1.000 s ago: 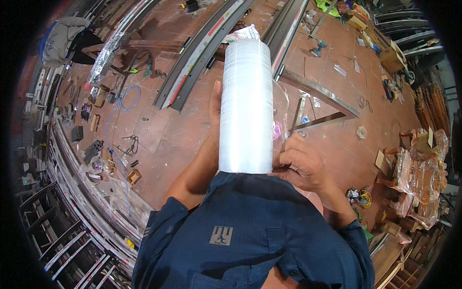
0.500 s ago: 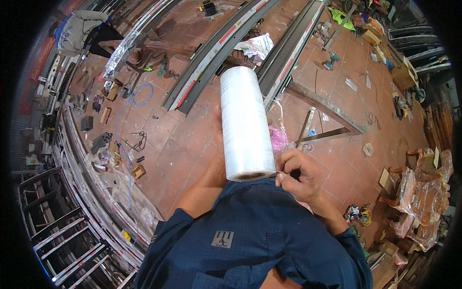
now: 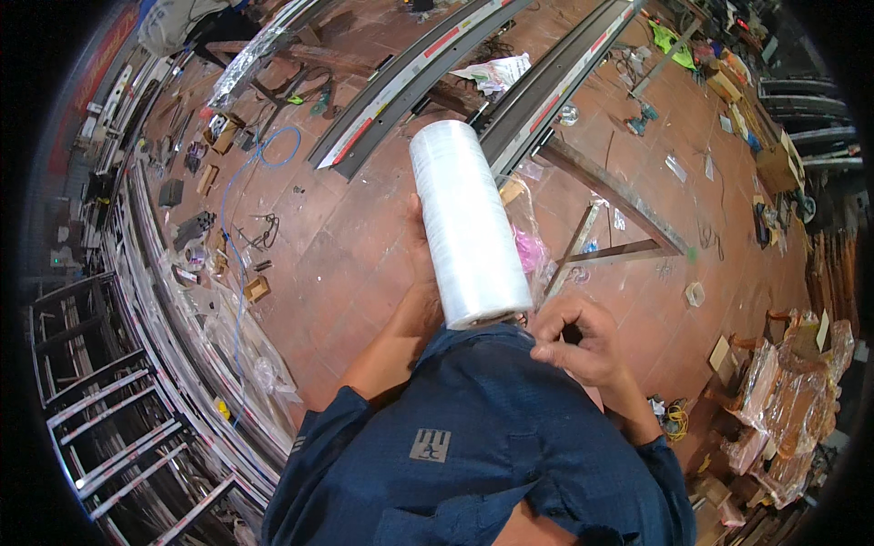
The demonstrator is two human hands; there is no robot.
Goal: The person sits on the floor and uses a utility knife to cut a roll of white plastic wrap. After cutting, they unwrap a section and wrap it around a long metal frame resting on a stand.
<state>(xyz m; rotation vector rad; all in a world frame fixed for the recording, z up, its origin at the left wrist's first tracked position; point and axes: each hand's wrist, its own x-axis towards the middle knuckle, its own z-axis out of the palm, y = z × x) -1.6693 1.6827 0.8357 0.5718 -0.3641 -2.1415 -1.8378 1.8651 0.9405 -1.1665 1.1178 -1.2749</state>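
A thick roll of clear stretch film (image 3: 469, 227) is held up in front of my chest, its lower end with the core hole toward me. My left hand (image 3: 420, 238) supports the roll from its left and far side; most of the fingers are hidden behind it. Just right of the roll's lower end, my right hand (image 3: 583, 344) is closed in a pinch with thumb and forefinger together. A thin strand of film seems to run from the roll to those fingertips, though it is hard to make out.
Long grey metal rails (image 3: 401, 91) lie ahead on supports beside a rusty steel frame (image 3: 619, 196). A blue hose (image 3: 238, 214) curls over the tiled floor at left, near a ladder-like metal rack (image 3: 118, 437). Wrapped wooden furniture (image 3: 787, 400) stands right. Another person (image 3: 187, 23) bends at far left.
The right hand has come slightly away from the roll's lower edge, to the right. The roll tilts a little more, and the whole view has shifted slightly.
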